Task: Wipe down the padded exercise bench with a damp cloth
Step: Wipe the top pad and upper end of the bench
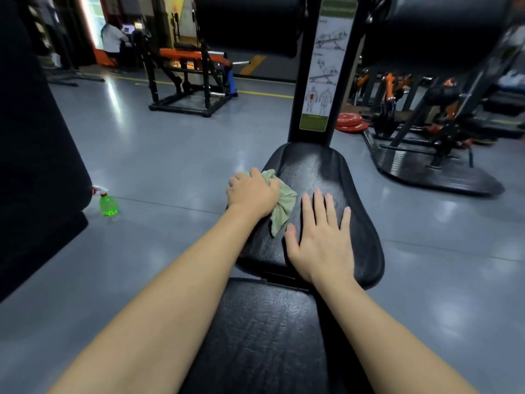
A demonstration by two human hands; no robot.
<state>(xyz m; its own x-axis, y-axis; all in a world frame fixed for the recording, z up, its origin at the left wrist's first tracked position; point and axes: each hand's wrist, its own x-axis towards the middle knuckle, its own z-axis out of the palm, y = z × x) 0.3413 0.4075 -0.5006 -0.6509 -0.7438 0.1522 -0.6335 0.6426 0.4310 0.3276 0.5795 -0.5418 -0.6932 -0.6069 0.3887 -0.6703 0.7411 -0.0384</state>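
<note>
bench: black padded exercise bench [318, 177], seat pad ahead, longer back pad [264, 336] nearer the camera, narrow gap between the two
cloth: pale green cloth [282, 206], bunched, lying on the left side of the seat pad, one tail trailing toward the camera
left hand: left hand [254, 193] at the seat pad's left edge, fingers curled round the bunched cloth, gripping it against the pad
right hand: right hand [322, 237] flat on the seat pad, palm down, fingers straight and spread, holding nothing; thumb just beside the cloth's tail
upright: black post [321, 81] rising from the far end of the seat, exercise diagram label [326, 66] on its face
floor: grey gym floor [170, 155], glossy with light reflections
spray bottle: green spray bottle [108, 201] standing on the floor, well left of the bench
background: orange-and-black machine [190, 75] further back; red weight plates [350, 122] stacked on the floor to the right of the post
</note>
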